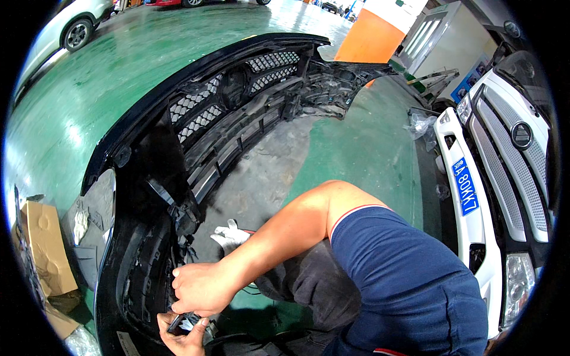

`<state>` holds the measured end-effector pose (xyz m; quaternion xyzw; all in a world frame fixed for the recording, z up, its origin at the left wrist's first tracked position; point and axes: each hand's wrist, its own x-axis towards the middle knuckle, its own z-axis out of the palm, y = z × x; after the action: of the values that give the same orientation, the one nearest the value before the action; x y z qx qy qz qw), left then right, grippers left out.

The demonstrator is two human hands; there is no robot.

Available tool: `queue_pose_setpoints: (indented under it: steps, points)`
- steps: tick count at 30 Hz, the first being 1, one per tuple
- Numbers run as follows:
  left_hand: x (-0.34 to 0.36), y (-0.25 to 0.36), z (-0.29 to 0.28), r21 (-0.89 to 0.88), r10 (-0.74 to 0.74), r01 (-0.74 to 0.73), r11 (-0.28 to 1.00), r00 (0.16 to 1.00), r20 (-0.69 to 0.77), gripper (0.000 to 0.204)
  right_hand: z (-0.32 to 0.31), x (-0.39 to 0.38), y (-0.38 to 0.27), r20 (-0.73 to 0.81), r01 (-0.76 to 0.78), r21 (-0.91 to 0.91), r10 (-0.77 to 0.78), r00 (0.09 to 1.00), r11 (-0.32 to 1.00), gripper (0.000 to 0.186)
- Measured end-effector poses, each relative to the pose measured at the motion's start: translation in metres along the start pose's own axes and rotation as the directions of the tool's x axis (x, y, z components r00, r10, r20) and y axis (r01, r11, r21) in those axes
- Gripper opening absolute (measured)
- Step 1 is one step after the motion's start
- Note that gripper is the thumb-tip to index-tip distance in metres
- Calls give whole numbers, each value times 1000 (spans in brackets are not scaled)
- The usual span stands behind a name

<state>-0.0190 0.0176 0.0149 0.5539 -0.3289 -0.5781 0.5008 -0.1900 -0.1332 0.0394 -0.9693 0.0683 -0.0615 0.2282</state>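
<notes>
- The floor (371, 160) spread smooth and glossy green, with a worn, scuffed grey patch inside the curve of the bumper.
- A white vehicle (475, 230) stood at the right, its painted shell rounded and its silver grille panels (499, 169) finely perforated; the headlamp (519, 289) below was clear and faceted.
- A square-edged pillar (365, 32), orange below and white above, rose behind the far end of the bumper.
- The black bumper (233, 92) lay on the floor in a long arc before the person and round to their left, its ribbed, dusty inner side facing them; the outer edge was sleek, and mesh inserts (273, 60) showed a honeycomb-like pattern.
- A brown cardboard box (44, 246), flat-sided and creased, sat beyond the bumper at the left.
- Dark, soft-looking trousers (312, 282) covered the person's bent leg, beneath a navy knit sleeve (404, 255) with red and white trim.
- The right hand (205, 289) was curled, fingers folded under, just above the left; whether it gripped anything could not be told.
- The left hand (181, 342), beside the bumper's near end, pinched a small part between thumb and fingers.
- A white fabric glove (231, 233) lay rumpled near the right forearm.
- That small part (191, 322) was dark with a pale patch, its full shape hidden by the fingers.
</notes>
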Motion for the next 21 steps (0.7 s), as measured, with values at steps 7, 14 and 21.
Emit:
queue_pose_setpoints:
  steps: [7,14,21]
  points:
    - [2,-5,-1,-9,56,-56,998,998,18,41,-1,-1,0,-8,3,5,-3,1000,1000,27]
    - [1,-8,-3,14,59,-59,998,998,12,41,-4,0,0,-15,19,11,-19,1000,1000,27]
    - [0,-6,-5,42,21,-21,999,1000,13,42,-3,0,-1,-39,25,1,-25,999,1000,28]
